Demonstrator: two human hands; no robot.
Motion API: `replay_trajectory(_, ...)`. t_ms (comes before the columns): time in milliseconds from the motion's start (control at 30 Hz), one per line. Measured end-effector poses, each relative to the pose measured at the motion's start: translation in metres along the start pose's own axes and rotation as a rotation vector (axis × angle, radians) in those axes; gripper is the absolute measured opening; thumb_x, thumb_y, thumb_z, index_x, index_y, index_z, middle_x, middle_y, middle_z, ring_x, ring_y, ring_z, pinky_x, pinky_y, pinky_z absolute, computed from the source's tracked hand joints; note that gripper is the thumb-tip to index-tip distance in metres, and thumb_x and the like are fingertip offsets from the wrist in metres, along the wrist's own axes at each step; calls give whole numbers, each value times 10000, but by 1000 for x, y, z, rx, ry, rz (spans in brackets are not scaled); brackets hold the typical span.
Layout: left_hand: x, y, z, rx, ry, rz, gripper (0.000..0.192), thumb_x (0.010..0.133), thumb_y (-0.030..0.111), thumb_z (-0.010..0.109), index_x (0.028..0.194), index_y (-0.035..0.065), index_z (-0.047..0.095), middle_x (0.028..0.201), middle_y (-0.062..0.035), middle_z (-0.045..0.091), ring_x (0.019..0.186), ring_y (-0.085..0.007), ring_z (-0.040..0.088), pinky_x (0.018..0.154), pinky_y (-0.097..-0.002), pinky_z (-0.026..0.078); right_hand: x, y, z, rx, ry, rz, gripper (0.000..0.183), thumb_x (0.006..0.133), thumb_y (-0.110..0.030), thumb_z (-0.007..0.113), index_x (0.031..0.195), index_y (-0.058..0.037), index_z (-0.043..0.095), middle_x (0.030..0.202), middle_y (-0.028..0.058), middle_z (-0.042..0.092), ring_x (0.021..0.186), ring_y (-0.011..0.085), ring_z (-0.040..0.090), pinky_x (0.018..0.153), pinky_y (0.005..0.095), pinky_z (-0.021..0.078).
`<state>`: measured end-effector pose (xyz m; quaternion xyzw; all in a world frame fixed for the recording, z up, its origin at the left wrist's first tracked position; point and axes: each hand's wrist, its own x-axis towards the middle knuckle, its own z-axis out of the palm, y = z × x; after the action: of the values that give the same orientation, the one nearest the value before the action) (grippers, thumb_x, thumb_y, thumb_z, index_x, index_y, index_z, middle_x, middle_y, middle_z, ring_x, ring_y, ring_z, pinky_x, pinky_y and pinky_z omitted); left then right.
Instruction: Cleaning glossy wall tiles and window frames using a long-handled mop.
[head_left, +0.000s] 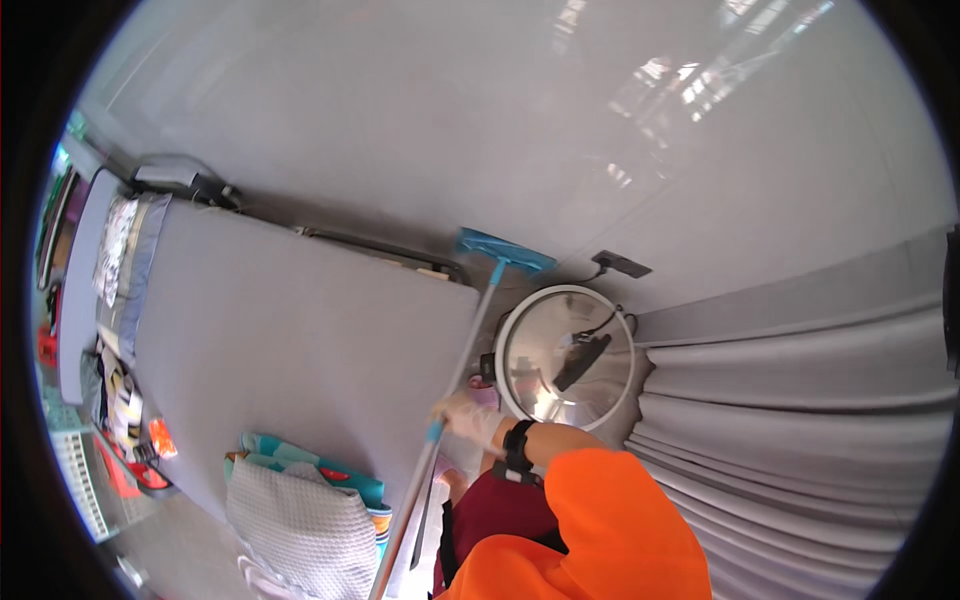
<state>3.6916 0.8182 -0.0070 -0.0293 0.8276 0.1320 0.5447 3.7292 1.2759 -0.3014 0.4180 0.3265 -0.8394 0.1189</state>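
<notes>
My right hand (471, 418), in a thin whitish glove, grips the grey pole of a flat mop (469, 341) near its blue collar. The pole slants from the bottom edge up to a blue mop head (506, 251). This head is beside the pale wall (390, 97), just beyond the bed's corner; whether it touches the wall I cannot tell. Black straps sit on my right wrist below the orange sleeve (630, 517). My left hand is out of view. Left of the pole lies a bed with a grey sheet (300, 315).
A round metal lid (540, 337) with a white rim stands right of the pole, a dark bar on top. A cord runs to a black power strip (622, 264). Grey curtains (772, 405) hang at right. A folded waffle-textured blanket (300, 517) lies on the bed's near edge.
</notes>
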Motion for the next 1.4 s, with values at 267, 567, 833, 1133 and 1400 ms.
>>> replay_trajectory(267,67,27,-16,109,-3,353,413,726,349,672,998,44,613,739,-143,642,695,-264,624,633,-334,506,-225,-52,133,118,-230,-185,268,869,-127,570,1075,18,482,930,124,609,856,224,626,764,354,531)
replay_trajectory(567,97,56,-57,348,52,621,402,724,342,659,1003,57,607,734,-148,639,709,-276,625,641,-342,507,-355,-131,71,217,36,-995,229,922,-276,503,943,-49,482,731,64,582,653,153,602,572,257,506)
replay_trajectory(833,31,103,-115,794,184,701,338,750,366,627,923,75,633,703,-137,631,630,-283,614,565,-363,500,-329,-114,-16,479,460,-704,296,935,-298,461,1055,-34,405,775,102,591,689,248,648,596,337,551)
replay_trajectory(1133,-78,294,-100,1445,713,654,201,812,343,575,839,145,588,580,-83,603,476,-275,575,431,-398,440,-248,-117,-147,788,383,-660,293,906,-300,496,875,-9,499,793,140,583,704,276,629,665,397,545)
replay_trajectory(1400,-115,478,64,1569,617,1136,531,768,452,641,1153,101,539,578,-87,549,425,-274,512,389,-395,391,-143,-96,-325,1327,335,-715,192,863,-184,552,754,-43,482,628,80,493,530,213,474,541,372,450)
